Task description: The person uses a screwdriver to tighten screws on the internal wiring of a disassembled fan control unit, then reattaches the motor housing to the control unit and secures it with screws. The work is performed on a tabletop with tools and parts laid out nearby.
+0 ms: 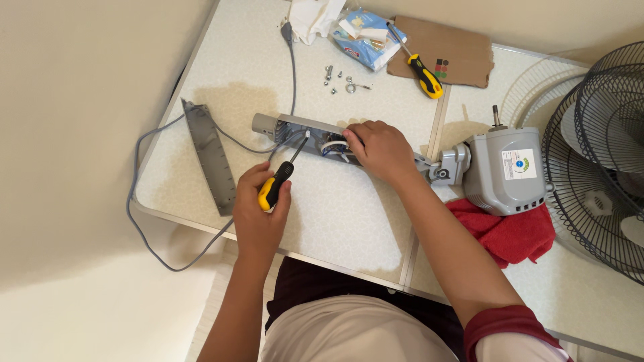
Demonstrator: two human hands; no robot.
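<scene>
My left hand grips a yellow-and-black screwdriver with its tip pointing into the open grey fan stem housing near the white wires. My right hand rests on that housing, its fingers at the wires. The housing lies across the white table and joins the grey fan motor at the right. The grey cover strip removed from the housing lies to the left.
A second yellow-and-black screwdriver lies on a piece of cardboard at the back. Loose screws, a tissue pack, a red cloth, black fan grilles and a grey power cord surround the work.
</scene>
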